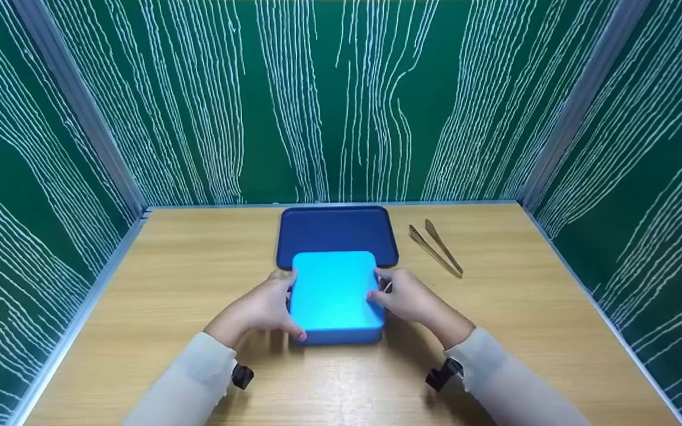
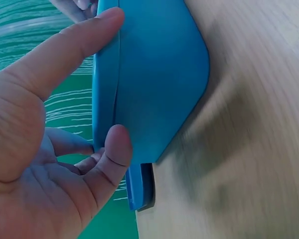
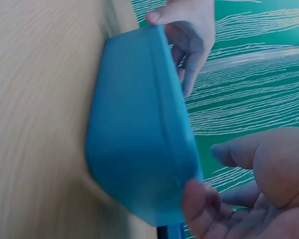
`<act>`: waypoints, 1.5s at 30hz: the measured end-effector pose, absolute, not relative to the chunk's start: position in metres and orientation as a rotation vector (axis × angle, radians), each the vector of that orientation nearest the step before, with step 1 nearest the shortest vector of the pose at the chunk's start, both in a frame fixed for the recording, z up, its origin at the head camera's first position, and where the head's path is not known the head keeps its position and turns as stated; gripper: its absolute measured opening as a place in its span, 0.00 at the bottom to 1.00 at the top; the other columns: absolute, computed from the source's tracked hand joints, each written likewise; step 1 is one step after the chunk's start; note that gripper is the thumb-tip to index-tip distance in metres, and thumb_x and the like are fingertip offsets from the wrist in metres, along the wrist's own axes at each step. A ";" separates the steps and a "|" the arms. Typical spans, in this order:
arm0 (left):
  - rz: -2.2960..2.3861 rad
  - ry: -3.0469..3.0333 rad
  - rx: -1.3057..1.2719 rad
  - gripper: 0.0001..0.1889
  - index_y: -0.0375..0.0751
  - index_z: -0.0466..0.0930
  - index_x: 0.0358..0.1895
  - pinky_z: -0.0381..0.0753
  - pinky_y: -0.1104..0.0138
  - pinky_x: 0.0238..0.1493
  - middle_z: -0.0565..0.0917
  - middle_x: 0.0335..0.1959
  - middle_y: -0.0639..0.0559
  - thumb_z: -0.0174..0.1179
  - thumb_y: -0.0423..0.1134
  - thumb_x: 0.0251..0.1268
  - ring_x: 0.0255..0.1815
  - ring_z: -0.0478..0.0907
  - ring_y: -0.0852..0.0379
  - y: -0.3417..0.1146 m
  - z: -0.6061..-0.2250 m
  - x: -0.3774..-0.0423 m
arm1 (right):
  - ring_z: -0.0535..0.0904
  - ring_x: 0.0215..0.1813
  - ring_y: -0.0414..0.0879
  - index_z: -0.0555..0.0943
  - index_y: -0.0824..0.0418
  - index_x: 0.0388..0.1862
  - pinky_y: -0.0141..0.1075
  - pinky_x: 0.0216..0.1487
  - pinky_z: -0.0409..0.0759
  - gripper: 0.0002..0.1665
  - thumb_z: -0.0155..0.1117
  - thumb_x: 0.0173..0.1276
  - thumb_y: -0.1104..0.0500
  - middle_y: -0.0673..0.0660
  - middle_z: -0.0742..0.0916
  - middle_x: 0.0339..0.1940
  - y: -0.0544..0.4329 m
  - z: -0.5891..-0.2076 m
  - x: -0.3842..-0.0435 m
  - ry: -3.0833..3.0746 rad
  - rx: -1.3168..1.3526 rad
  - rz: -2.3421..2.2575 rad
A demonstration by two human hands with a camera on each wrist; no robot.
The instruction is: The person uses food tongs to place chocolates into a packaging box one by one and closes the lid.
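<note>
A light blue rectangular box (image 1: 335,296) with a closed lid sits on the table, its far edge overlapping the dark blue tray (image 1: 335,228) in the head view. My left hand (image 1: 271,305) grips the box's left side, thumb at the near corner and fingers farther back. In the left wrist view the thumb and a fingertip press along the lid seam (image 2: 116,99). At the box's right side is my right hand (image 1: 406,296). One fingertip (image 3: 194,196) touches the lid's edge, while the thumb stands apart from it in the right wrist view.
Gold-coloured tongs (image 1: 437,248) lie to the right of the tray, their arms spread. Green walls (image 1: 353,100) with wavy white lines surround the wooden table (image 1: 199,248) at the back and sides, set in metal frame posts (image 1: 578,112).
</note>
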State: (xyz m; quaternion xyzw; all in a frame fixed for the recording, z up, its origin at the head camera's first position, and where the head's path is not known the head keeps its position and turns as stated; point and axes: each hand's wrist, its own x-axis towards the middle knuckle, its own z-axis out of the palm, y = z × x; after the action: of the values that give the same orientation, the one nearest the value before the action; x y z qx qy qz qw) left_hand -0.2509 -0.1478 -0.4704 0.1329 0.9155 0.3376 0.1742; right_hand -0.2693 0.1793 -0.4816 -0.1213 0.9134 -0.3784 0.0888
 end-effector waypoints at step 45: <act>0.956 2.633 0.455 0.65 0.48 0.61 0.93 0.66 0.37 0.92 0.54 0.97 0.49 0.90 0.56 0.55 0.96 0.54 0.36 -0.162 -0.467 -0.267 | 0.56 0.96 0.70 0.61 0.54 0.95 0.69 0.93 0.60 0.57 0.77 0.78 0.37 0.61 0.58 0.98 0.189 -0.479 -0.269 2.708 -0.653 -0.804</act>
State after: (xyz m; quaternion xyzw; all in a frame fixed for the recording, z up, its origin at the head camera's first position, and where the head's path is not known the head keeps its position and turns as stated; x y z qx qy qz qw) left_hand -0.2669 -0.1621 -0.4665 0.1584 0.9172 0.3329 0.1511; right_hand -0.2691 0.1892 -0.4789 -0.2237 0.9271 -0.2751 0.1210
